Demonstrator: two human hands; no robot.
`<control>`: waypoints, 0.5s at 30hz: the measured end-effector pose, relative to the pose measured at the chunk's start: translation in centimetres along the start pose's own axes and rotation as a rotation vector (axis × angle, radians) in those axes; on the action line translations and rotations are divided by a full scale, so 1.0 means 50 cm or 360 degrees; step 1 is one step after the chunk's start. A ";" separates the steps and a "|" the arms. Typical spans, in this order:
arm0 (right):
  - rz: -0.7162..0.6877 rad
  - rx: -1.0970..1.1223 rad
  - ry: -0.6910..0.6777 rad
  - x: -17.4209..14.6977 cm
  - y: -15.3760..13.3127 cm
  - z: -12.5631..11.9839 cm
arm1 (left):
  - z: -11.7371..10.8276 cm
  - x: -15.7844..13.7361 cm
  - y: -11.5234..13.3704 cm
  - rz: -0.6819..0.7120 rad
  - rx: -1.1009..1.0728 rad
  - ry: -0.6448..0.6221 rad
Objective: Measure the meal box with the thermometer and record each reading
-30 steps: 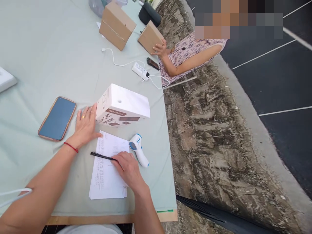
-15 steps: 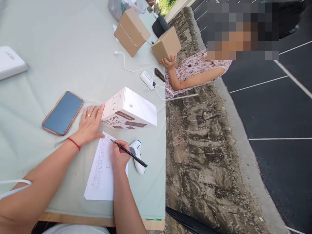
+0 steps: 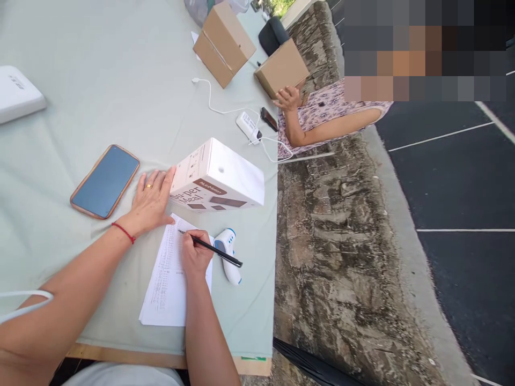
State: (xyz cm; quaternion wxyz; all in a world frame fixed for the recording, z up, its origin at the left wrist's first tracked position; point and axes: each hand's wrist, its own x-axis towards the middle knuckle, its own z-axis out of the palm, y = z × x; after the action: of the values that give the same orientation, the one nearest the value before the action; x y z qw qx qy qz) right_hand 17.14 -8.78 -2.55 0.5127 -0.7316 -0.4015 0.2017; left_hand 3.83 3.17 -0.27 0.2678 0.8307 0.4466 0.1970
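Note:
My right hand point(image 3: 197, 254) is closed around a black pen point(image 3: 215, 250), its tip at the upper part of a sheet of paper point(image 3: 163, 289) covered in small rows of writing. Flat on the cloth lies my left hand point(image 3: 151, 202), fingers stretched out, with the thumb at the paper's top edge and the fingertips against or close beside a white "Super Meal" box point(image 3: 235, 174). A smartphone point(image 3: 105, 181) with a dark screen and brown case rests left of that hand. Just right of the pen hand is a white and blue handheld infrared thermometer point(image 3: 228, 256).
Across the table point(image 3: 120, 69), another person's hand point(image 3: 288, 98) touches a small cardboard box point(image 3: 281, 69). A larger cardboard box point(image 3: 224, 45), a white power bank with cable point(image 3: 248, 127) and a black case point(image 3: 273, 35) stand nearby. A white device point(image 3: 20, 95) sits far left.
My right hand and the pen have shifted slightly left over the paper. The other person's cardboard box has turned a little, and their fingers have spread. The view has moved slightly.

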 end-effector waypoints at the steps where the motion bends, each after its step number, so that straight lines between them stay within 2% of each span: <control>1: -0.0002 -0.0001 -0.0008 0.000 0.001 0.000 | 0.000 0.000 0.000 -0.0003 -0.0004 -0.0003; 15: -0.0050 -0.0108 -0.0031 0.000 -0.003 0.004 | 0.006 -0.003 -0.005 0.0050 0.0014 0.0034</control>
State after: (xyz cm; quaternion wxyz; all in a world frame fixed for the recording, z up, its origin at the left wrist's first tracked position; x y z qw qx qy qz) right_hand 16.94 -8.66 -2.46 0.4868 -0.7402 -0.4244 0.1869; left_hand 3.78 3.08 -0.67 0.2562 0.8365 0.4372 0.2083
